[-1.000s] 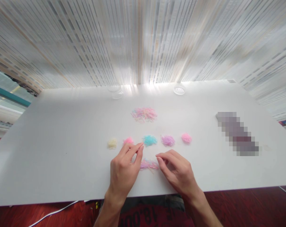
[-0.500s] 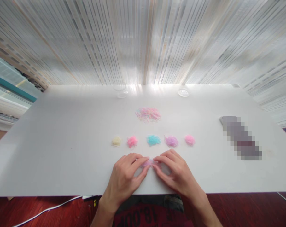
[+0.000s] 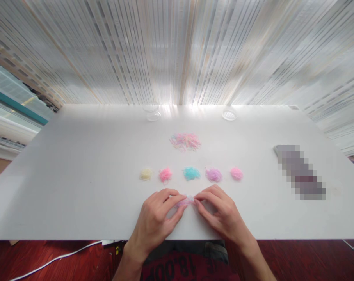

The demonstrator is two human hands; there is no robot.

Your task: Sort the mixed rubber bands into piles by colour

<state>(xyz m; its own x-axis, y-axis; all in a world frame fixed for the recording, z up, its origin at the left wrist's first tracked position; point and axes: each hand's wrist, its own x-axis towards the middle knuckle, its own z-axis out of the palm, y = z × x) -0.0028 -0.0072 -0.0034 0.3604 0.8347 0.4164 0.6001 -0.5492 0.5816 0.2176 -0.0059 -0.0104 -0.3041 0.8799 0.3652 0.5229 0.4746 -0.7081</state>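
Note:
Near the table's front edge, my left hand [image 3: 162, 212] closes its thumb and fingers around a small bunch of lilac and pale mixed rubber bands [image 3: 189, 200]. My right hand [image 3: 220, 210] pinches at the right end of that bunch; exactly what lies between its fingertips is too small to make out. Just beyond the hands runs a row of sorted heaps: cream bands [image 3: 145, 174], bright pink bands [image 3: 165, 175], turquoise bands [image 3: 191, 173], lilac bands [image 3: 214, 174] and light pink bands [image 3: 237, 173]. Behind them lies a larger mixed pile [image 3: 185, 141].
At the back of the white table [image 3: 77, 187] stand a clear round container [image 3: 153, 116] and a clear round lid or dish [image 3: 230, 114], before a striped curtain [image 3: 177, 50]. A blurred-out long object [image 3: 301, 171] lies on the right. A white cable [image 3: 56, 258] crosses the floor.
My right hand's fingertips have drawn slightly right, away from the left ones, widening the gap over the bunch. The heaps have stayed put; the whole view has shifted slightly.

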